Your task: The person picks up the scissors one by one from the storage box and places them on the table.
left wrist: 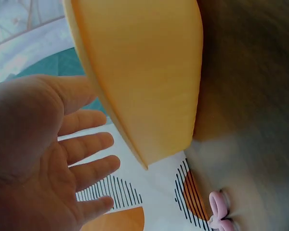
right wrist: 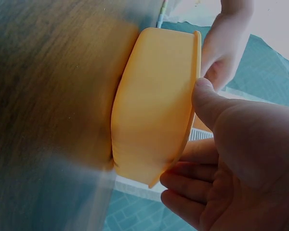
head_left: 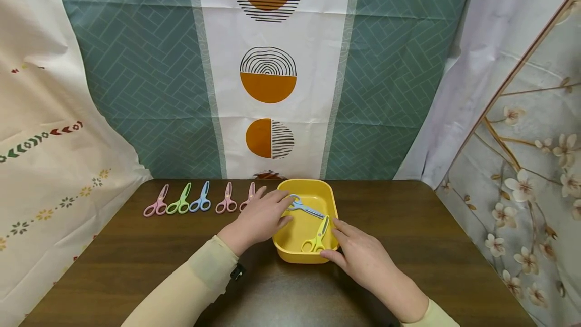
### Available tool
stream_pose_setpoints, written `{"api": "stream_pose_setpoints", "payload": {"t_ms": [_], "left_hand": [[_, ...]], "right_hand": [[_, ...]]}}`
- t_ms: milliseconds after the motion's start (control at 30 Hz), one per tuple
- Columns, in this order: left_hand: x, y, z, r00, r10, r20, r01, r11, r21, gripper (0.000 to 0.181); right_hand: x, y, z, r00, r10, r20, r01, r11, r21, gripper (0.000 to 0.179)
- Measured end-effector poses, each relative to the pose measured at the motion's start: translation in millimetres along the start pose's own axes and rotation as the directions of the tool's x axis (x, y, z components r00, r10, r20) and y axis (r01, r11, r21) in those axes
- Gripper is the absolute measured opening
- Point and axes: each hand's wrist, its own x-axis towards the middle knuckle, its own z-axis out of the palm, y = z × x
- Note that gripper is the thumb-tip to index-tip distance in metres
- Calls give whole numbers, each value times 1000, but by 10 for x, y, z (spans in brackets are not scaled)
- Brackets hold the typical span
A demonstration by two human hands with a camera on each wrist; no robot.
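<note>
A yellow plastic container [head_left: 282,251] sits on the table, holding blue scissors [head_left: 306,208] and yellow scissors [head_left: 316,238]. My left hand [head_left: 265,214] hovers at the container's left rim, its fingertips near the handles of the blue scissors. In the left wrist view its fingers [left wrist: 89,147] are spread and relaxed, with nothing between them. At the near right corner, my right hand [head_left: 363,254] rests against the rim, with the thumb [right wrist: 209,98] touching it and the other fingers loosely extended along the right side.
Several scissors lie in a row at the back left: pink scissors [head_left: 157,203], green scissors [head_left: 180,201], blue scissors [head_left: 201,198] and more pink scissors [head_left: 226,200], one partly behind my left hand. A patterned curtain [head_left: 268,34] hangs behind the wooden table [head_left: 399,216].
</note>
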Motion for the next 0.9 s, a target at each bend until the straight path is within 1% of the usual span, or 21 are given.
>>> {"api": "stream_pose_setpoints", "payload": {"t_ms": [100, 200, 367, 633, 900], "left_hand": [[73, 11, 1, 1000, 25, 13, -25, 1000, -1, 55], [138, 23, 3, 999, 35, 37, -35, 999, 3, 54], [219, 51, 1, 996, 24, 86, -24, 1000, -3, 55], [345, 61, 51, 993, 28, 112, -32, 999, 35, 53], [474, 54, 111, 984, 16, 176, -27, 998, 61, 53]], "right_hand": [[3, 7, 4, 1000, -6, -9, 6, 1000, -2, 69], [5, 10, 3, 1000, -10, -13, 10, 1000, -5, 69], [1, 11, 1, 1000, -7, -4, 7, 1000, 2, 69], [-8, 9, 3, 1000, -1, 4, 1, 1000, 9, 70], [4, 0, 6, 1000, 12, 17, -12, 1000, 11, 71]]}}
